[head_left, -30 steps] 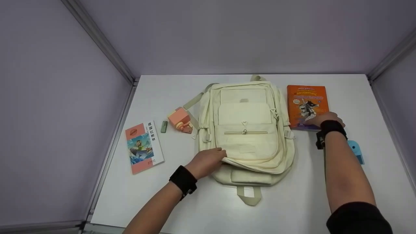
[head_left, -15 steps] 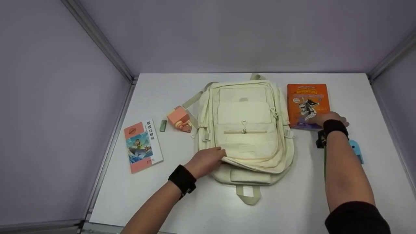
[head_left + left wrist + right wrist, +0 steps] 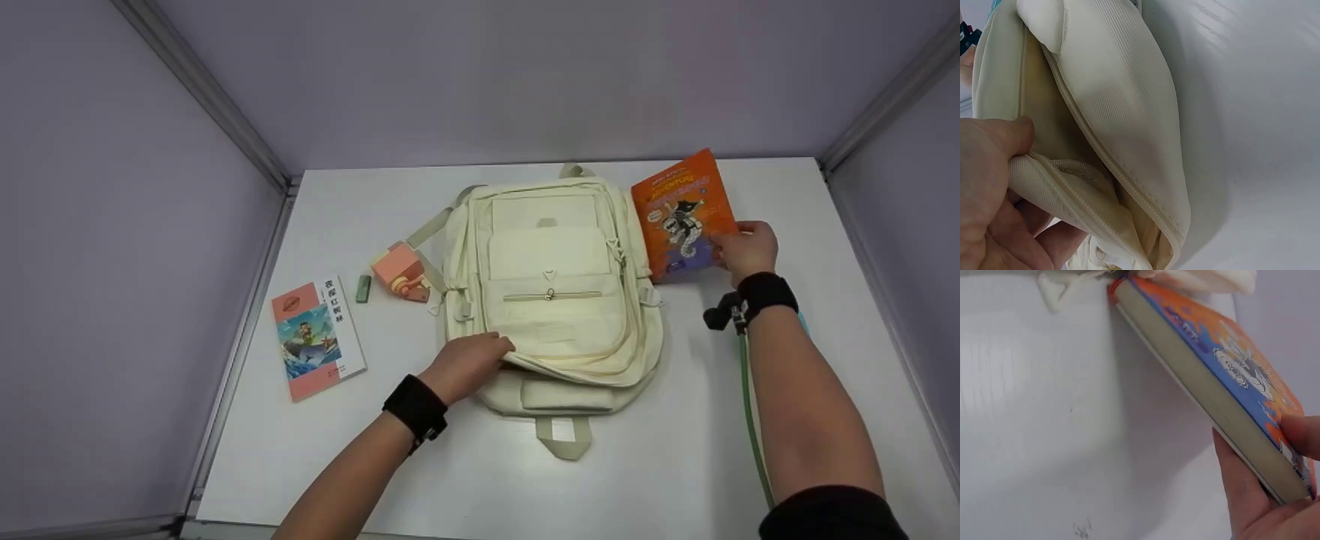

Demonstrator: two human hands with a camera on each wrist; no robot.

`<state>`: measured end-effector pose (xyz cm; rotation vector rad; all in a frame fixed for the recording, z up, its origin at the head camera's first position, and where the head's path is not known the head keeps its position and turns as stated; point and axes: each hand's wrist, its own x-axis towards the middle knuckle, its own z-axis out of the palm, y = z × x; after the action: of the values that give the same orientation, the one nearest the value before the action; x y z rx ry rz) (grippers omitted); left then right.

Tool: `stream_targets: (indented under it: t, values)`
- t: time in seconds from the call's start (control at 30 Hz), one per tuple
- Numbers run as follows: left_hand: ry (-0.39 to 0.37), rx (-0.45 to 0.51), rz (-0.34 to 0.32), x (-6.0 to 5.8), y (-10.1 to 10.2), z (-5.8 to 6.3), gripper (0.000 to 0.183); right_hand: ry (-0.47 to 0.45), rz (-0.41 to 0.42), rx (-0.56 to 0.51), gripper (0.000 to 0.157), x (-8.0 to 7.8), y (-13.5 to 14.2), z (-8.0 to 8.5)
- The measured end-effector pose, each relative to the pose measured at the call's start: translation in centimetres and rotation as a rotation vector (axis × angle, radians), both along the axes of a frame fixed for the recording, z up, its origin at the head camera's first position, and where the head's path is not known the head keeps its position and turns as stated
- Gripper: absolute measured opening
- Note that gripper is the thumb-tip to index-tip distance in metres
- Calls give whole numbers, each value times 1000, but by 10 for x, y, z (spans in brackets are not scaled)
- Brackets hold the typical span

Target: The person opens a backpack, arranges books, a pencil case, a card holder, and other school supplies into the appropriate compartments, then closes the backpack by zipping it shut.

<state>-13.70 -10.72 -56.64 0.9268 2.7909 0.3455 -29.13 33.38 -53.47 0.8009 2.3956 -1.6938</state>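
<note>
A cream backpack (image 3: 555, 255) lies flat on the white table (image 3: 465, 480). My left hand (image 3: 469, 364) pinches the lifted edge of its unzipped opening; in the left wrist view the thumb (image 3: 1019, 135) presses on the fabric and the pocket gapes between two zipper edges. My right hand (image 3: 746, 251) grips an orange book (image 3: 682, 214) by its right edge, thumb on the cover and fingers underneath. The book is tilted, its right side raised and its left side down beside the backpack. The right wrist view shows its page edge (image 3: 1207, 388) slanting above the table.
Left of the backpack lie a pink-and-white book (image 3: 319, 337), a small green item (image 3: 364, 289) and a pink box-shaped object (image 3: 397, 266) by the strap. A blue item (image 3: 803, 322) is mostly hidden behind the right forearm. Grey walls enclose the table.
My right hand has taken hold of the orange book, raised its right side off the table and turned it. The left hand keeps its hold on the backpack. The head view has shifted slightly.
</note>
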Motion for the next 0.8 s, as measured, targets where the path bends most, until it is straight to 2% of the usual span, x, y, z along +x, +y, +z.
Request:
stream_targets:
  t: [0.13,0.23,0.37,0.53,0.67,0.8]
  values:
    - [-5,-3,33,-2,1,0,16,68,-24,-18,65,4,-9,6]
    - [2,3,44,-3,2,1,16,112,-83,-80,62,12,-12,11]
    - [21,50,49,-5,4,3,16,192,-193,-245,60,27,-12,22]
    - [15,173,92,-11,5,7,16,274,-281,-460,58,49,-9,34]
    - [-43,270,149,-19,5,13,20,312,-279,-631,61,65,-8,40]
    - [-100,323,201,-29,3,20,21,312,-202,-784,62,77,-14,44]
